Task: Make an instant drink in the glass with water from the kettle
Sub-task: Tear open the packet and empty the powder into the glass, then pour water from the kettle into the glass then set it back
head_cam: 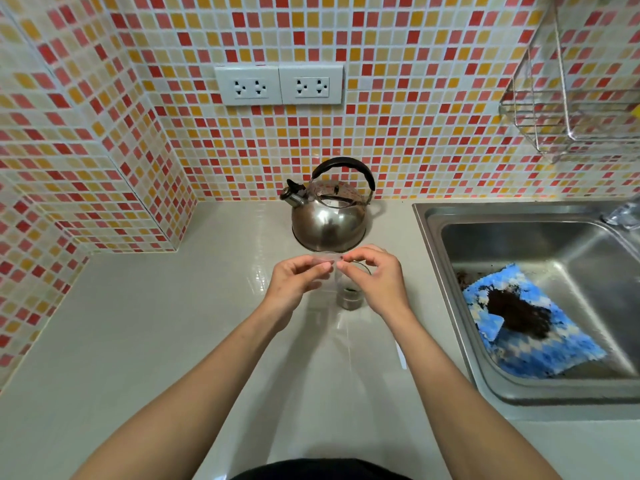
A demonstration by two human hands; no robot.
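Clear plastic sachet (323,259): we are pinching it between left hand (296,282) and right hand (375,277), directly over the clear drinking glass (349,289), at 6 o'clock from the steel whistling kettle (329,216).

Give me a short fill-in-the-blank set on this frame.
1. The kettle stands on the counter behind the ____.
2. Both hands pinch a small clear packet above the ____.
3. The blue cloth lies in the ____.

Missing words: glass; glass; sink.
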